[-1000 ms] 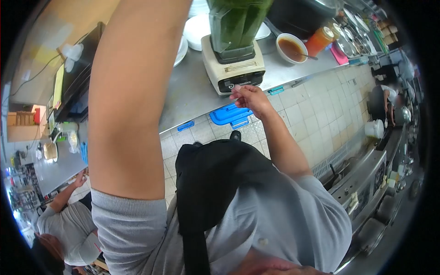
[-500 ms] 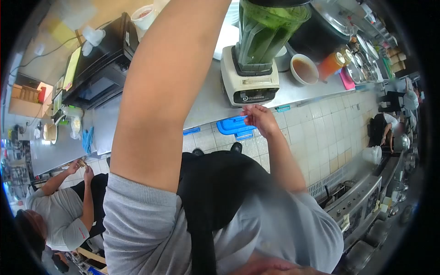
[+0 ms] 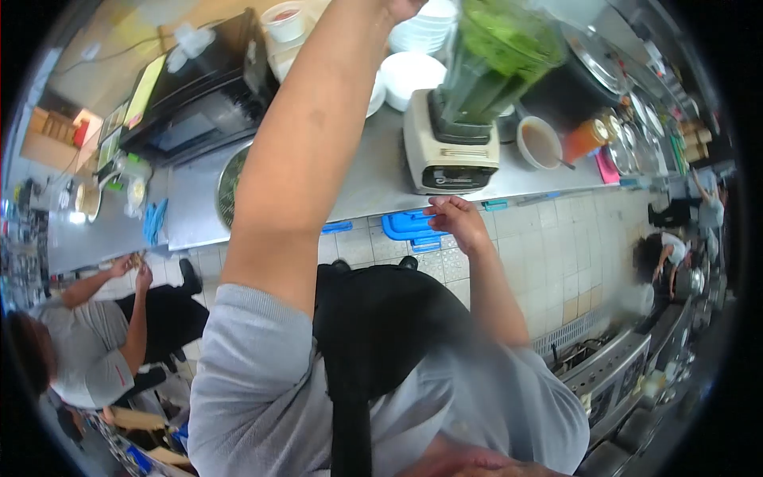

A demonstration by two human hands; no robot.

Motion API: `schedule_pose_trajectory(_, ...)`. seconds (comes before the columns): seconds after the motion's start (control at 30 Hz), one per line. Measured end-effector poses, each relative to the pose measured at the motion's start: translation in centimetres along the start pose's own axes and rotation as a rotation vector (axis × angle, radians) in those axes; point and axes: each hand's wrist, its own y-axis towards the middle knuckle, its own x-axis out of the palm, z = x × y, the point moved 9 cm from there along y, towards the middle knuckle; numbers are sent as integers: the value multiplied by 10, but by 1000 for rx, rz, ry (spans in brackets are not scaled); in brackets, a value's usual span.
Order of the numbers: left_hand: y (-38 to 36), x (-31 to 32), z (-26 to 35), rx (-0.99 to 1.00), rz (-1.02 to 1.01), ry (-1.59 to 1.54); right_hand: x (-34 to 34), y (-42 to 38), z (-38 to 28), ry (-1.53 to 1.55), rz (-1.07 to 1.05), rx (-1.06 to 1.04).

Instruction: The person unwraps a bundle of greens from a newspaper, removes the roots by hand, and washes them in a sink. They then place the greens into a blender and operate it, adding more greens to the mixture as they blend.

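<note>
The blender jar (image 3: 497, 75), holding green leaves and green liquid, leans slightly to the right on its cream base (image 3: 451, 147). No lid shows on its visible part. My left arm reaches up across the counter, and only part of my left hand (image 3: 404, 8) shows at the top edge, near stacked white bowls (image 3: 425, 28); its fingers are hidden. Just below the blender base, at the counter's front edge, is my right hand (image 3: 459, 221), its fingers loosely bent and apart, holding nothing.
Right of the blender are a bowl of brown liquid (image 3: 539, 143) and an orange bottle (image 3: 586, 139). A black microwave (image 3: 195, 111) and a round tray of greens (image 3: 230, 187) lie left. Another person (image 3: 87, 342) works at far left; others are at far right.
The view has shifted, bringing more of the counter and part of my left hand into sight. The black lid seen over the jar earlier no longer shows. My right hand stays near the base.
</note>
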Motion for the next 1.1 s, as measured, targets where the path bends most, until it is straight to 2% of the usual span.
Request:
schedule_pose_trajectory(0.07, -40, -10, 26, 116, 12, -143, 23, 5, -16, -151, -48, -93)
schedule_pose_trajectory(0.1, -58, -26, 34, 91, 10, -209, 38, 9, -25, -222, -77, -143)
schedule_pose_trajectory(0.2, -136, -70, 76, 275, 211, -264, 96, 21, -52, -521, -188, -364)
schedule_pose_trajectory(0.27, -195, -99, 100, 378, 402, -139, 146, 22, -69, -684, -249, -453)
schedule_pose_trajectory(0.33, -264, -157, 109, 309, 472, -88, 202, 19, -83, -851, -293, -504)
schedule_pose_trajectory(0.37, -294, -174, 115, 325, 528, -52, 233, 19, -85, -958, -367, -602)
schedule_pose_trajectory(0.43, -353, -193, 126, 356, 642, 22, 292, 19, -80, -1165, -522, -804)
schedule_pose_trajectory(0.53, -430, -217, 133, 396, 779, -10, 362, 31, -43, -1536, -707, -836)
schedule_pose_trajectory(0.63, -485, -231, 138, 435, 869, -16, 404, 49, 0, -1835, -747, -1005)
schedule_pose_trajectory(0.73, -510, -228, 133, 438, 824, -158, 423, 60, 18, -1988, -811, -972)
schedule_pose_trajectory(0.77, -513, -226, 133, 424, 771, -165, 427, 62, 22, -1963, -834, -955)
schedule_pose_trajectory(0.83, -524, -232, 130, 434, 816, -170, 429, 69, 26, -1910, -875, -920)
schedule_pose_trajectory(0.93, -533, -236, 131, 460, 865, -167, 423, 83, 22, -1626, -886, -998)
schedule_pose_trajectory(0.97, -535, -237, 129, 458, 851, -183, 422, 78, 9, -1582, -825, -1038)
schedule_pose_trajectory(1.07, -542, -247, 124, 436, 874, -188, 420, 70, -22, -1374, -767, -855)
schedule_pose_trajectory(1.1, -545, -251, 123, 424, 891, -181, 419, 65, -34, -1315, -705, -912)
